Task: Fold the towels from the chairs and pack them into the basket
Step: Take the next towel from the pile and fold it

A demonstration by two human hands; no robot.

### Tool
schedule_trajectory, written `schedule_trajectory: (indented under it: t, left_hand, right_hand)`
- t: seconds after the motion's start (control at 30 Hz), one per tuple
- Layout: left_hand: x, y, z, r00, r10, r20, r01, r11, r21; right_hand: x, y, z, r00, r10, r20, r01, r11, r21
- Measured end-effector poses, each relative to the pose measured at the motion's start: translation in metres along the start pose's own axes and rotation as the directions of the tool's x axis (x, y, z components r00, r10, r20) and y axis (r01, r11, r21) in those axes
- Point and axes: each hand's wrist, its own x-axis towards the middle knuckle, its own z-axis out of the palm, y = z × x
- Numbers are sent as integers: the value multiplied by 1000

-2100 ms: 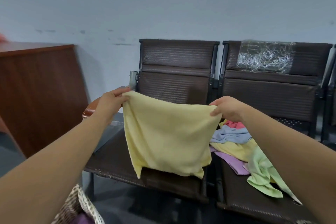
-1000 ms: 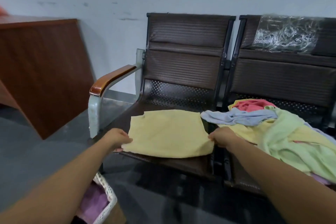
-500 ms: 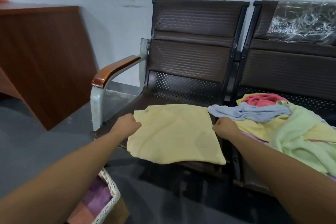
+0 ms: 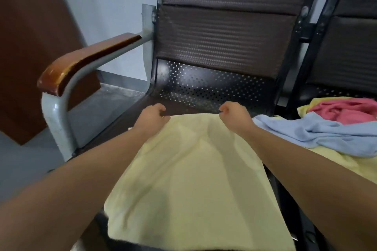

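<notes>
Both hands, left [image 4: 152, 117] and right [image 4: 234, 117], pinch the yellow towel's [image 4: 193, 179] far edge above the bare seat [image 4: 130, 116].

It looked like a waiting area: linked dark chairs [image 4: 224, 32] with perforated metal seats stood in a row against a plain pale wall [image 4: 114, 6], a wooden-capped armrest [image 4: 81, 61] at the left end, a brown wooden counter [image 4: 30, 47] far left.
</notes>
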Motion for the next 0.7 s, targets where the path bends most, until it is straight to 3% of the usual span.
schedule_trajectory:
  t: [0.07,0.17,0.3,0.5,0.6,0.7]
  left_hand:
    - [21,-6,16,1000,-8,17,8,1000,-4]
    - [44,-13,31,997,44,63,-54,986,159]
    - [51,-12,35,992,111,63,-123,964,236]
    - [39,-4,9,978,203,-48,-205,977,-60]
    - [24,5,-15,963,262,-58,-265,963,-51]
    - [5,4,-38,966,251,-68,-253,967,-28]
  right_hand:
    - [19,2,16,999,-8,39,7,1000,26]
    - [37,7,43,994,-29,102,27,999,24]
    - [52,15,66,987,-71,141,101,970,-220]
    - [49,16,53,987,-129,92,147,963,-225]
    - [33,11,37,992,-99,72,107,988,-109]
    - [17,4,10,991,-64,118,79,989,-124]
